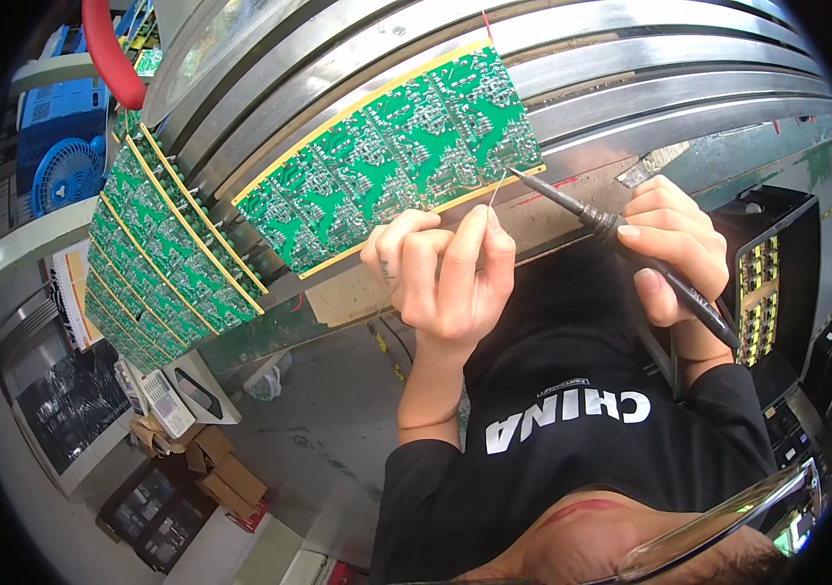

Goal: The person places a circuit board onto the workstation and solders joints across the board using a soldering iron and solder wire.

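A green circuit board [406, 146] with yellow edge strips lies across metal rails, its face dense with solder joints. My left hand [445, 278] is closed, pinching a thin solder wire [498, 187] between thumb and finger, just off the board's near edge. The wire's upper end reaches the board near its near right corner. My right hand [674, 249] is wrapped round the black handle of a soldering iron [572, 205]. The iron's tip points left and meets the board's near edge beside the wire end; whether they touch is too small to tell.
More green boards [153, 253] stand in a leaning row at the left. Long metal rails [621, 73] run behind and right of the board. A blue fan [67, 175] is at the far left, cardboard boxes [226, 478] lower left. A black case [777, 273] with yellow-topped parts stands at the right.
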Tool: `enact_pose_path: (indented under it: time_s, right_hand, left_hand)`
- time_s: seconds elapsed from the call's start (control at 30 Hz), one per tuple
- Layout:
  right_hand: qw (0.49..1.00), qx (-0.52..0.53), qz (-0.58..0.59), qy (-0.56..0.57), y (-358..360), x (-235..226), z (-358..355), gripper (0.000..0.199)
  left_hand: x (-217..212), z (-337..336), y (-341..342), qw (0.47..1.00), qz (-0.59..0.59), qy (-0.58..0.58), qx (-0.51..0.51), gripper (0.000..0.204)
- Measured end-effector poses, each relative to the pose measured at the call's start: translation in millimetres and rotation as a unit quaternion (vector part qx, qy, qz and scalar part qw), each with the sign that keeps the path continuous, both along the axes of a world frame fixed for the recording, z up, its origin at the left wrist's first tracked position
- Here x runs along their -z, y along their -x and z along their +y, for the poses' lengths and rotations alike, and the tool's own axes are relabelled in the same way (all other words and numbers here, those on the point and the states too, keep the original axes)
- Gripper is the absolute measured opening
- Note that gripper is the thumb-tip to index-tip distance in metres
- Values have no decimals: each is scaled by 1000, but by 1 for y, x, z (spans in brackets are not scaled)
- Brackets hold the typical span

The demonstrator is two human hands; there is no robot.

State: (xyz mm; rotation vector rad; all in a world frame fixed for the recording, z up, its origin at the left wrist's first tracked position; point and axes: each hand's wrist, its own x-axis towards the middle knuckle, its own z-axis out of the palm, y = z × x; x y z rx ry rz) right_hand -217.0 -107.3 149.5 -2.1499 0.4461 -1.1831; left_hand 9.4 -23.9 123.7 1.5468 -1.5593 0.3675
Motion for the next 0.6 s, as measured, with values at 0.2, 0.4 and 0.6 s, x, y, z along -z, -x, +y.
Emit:
enact_pose_path:
  time_s: [0.2, 0.4, 0.6]
  right_hand:
    - [1000, -18, 15, 11, -2, -4, -8, 28]
    - [1000, -7, 16, 14, -5, -7, -3, 27]
    - [1000, 12, 4, 3, -6, -3, 3, 25]
  left_hand:
    - [0, -2, 0, 1000, 6, -2, 6, 19]
    - [-1, -5, 0, 1000, 0, -10, 5, 21]
    - [-12, 1, -1, 1000, 15, 1, 8, 24]
